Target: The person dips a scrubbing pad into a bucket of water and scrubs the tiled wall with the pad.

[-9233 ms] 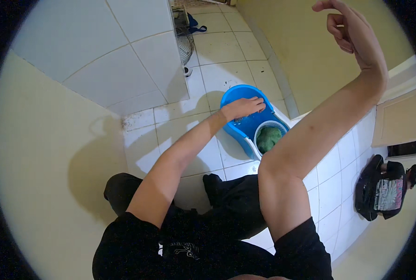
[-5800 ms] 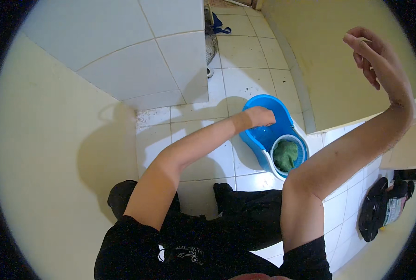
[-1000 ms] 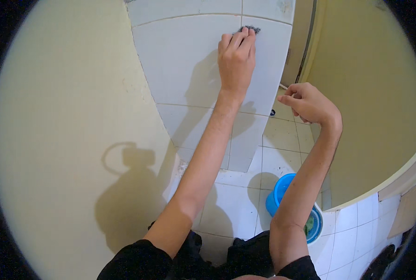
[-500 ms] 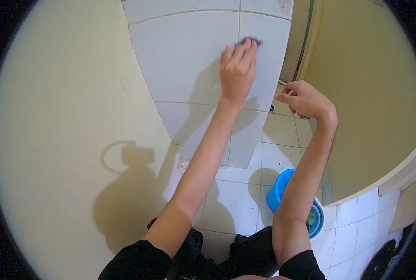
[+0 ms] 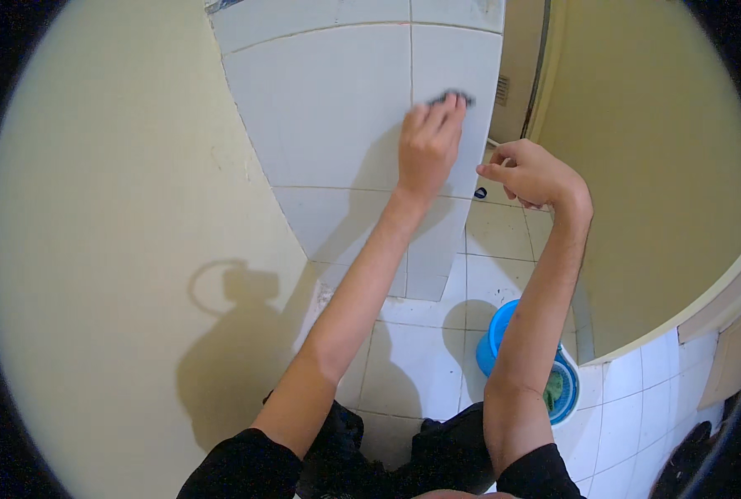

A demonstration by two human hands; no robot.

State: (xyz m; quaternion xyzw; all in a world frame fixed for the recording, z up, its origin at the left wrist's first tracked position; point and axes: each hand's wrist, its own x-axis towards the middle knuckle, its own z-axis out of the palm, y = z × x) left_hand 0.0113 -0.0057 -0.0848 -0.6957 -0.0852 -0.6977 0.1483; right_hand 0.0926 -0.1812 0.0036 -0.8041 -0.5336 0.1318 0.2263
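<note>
White tiled wall (image 5: 329, 108), pale, thin grout lines, a vertical edge at its right; plain cream wall (image 5: 96, 208) adjoining at left; yellowish wall (image 5: 653, 166) across the gap at right; white tiled floor (image 5: 420, 358) below.

Item: dark pad (image 5: 454, 92), blurred, its make not clear; flat on the upper tile, just right of the vertical grout line, near the wall's edge.

Item: left hand (image 5: 428, 145), arm extended upward; fingers bent and bunched, their tips pinning the pad to the tile; thumb hidden.

Item: right hand (image 5: 536, 173), raised beside the wall's edge, wrist bent; fingers loosely curled, a gap between thumb and forefinger; nothing seen in its grasp, touching no surface that can be made out.

Item: blue bucket (image 5: 487, 353) on the floor, partly behind the right forearm; green bundle (image 5: 553, 387) in the round basket at its near end.

Handling notes: even pressure through all fingertips should suit the smooth glaze; short overlapping strokes, with added care along the grout; lighter force near the edge, where the pad could slip off.
</note>
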